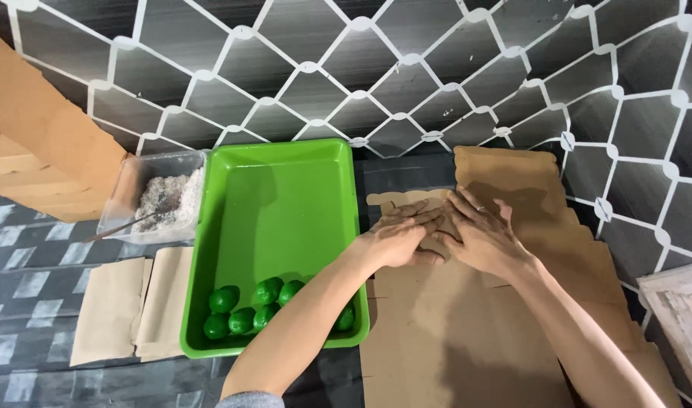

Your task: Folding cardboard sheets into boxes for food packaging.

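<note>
My left hand (pixel 397 236) and my right hand (pixel 478 236) lie side by side, fingers together, palms down on a sheet of brown cardboard (pixel 451 332). Whether anything sits under the palms I cannot tell. To the left of my left forearm stands a bright green plastic tray (pixel 278 189). Several small green balls (pixel 244 310) are gathered at the tray's near edge.
A clear container of whitish flakes (pixel 168 198) with a thin stick in it stands left of the tray. Folded brown paper (pixel 131 306) lies in front of it. Cardboard pieces sit at far left (pixel 36 143) and behind my hands (pixel 512 177). A pale wooden frame (pixel 682 317) is at right.
</note>
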